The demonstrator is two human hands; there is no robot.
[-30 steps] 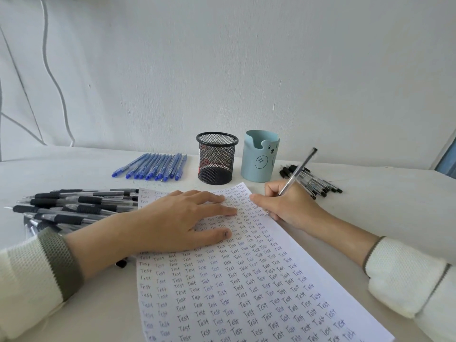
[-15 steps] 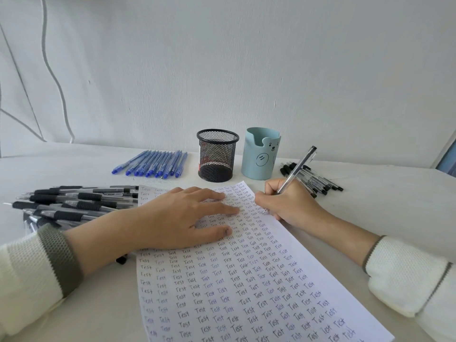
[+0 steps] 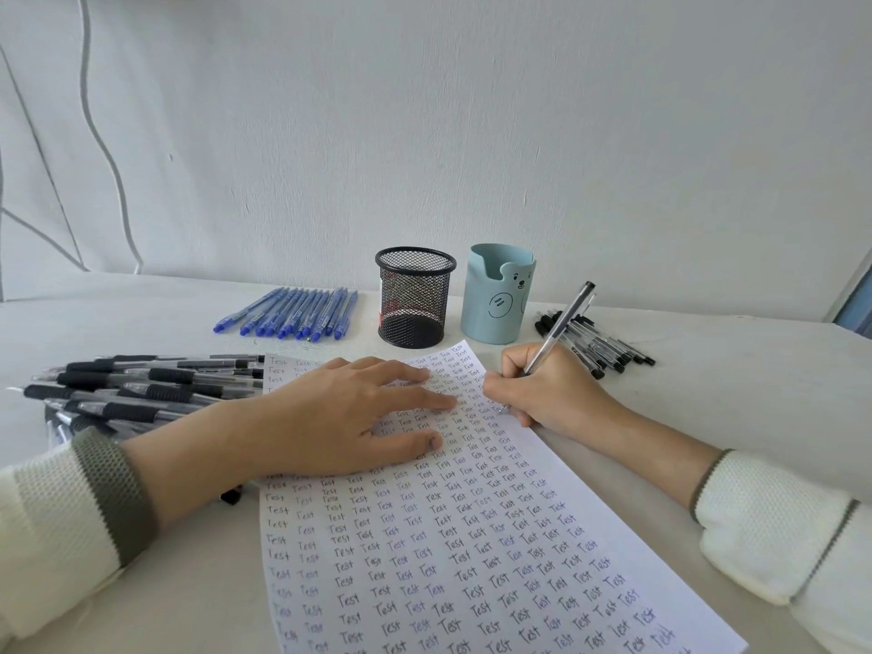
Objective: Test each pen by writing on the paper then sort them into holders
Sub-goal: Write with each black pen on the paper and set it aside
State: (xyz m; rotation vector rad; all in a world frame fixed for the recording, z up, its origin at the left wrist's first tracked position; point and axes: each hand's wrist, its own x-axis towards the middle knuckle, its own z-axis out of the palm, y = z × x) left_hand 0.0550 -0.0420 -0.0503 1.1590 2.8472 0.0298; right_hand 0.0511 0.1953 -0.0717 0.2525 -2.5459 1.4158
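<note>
A white sheet of paper [image 3: 472,549] covered in rows of the word "Test" lies on the table in front of me. My left hand [image 3: 339,417] rests flat on its upper part, fingers spread. My right hand [image 3: 552,389] grips a clear pen with a black cap end [image 3: 564,323], its tip touching the paper's right edge. Behind the paper stand a black mesh holder [image 3: 415,297] and a light blue bear holder [image 3: 498,295].
A row of blue pens [image 3: 292,313] lies at the back left of the holders. A heap of black-grip pens [image 3: 137,389] sits left of the paper, and a pile of black-capped pens [image 3: 608,346] right of the blue holder. A white wall rises behind the table.
The view has shifted slightly. My right hand keeps the pen tip at the paper's right edge, moved a little; my left hand stays flat on the sheet.
</note>
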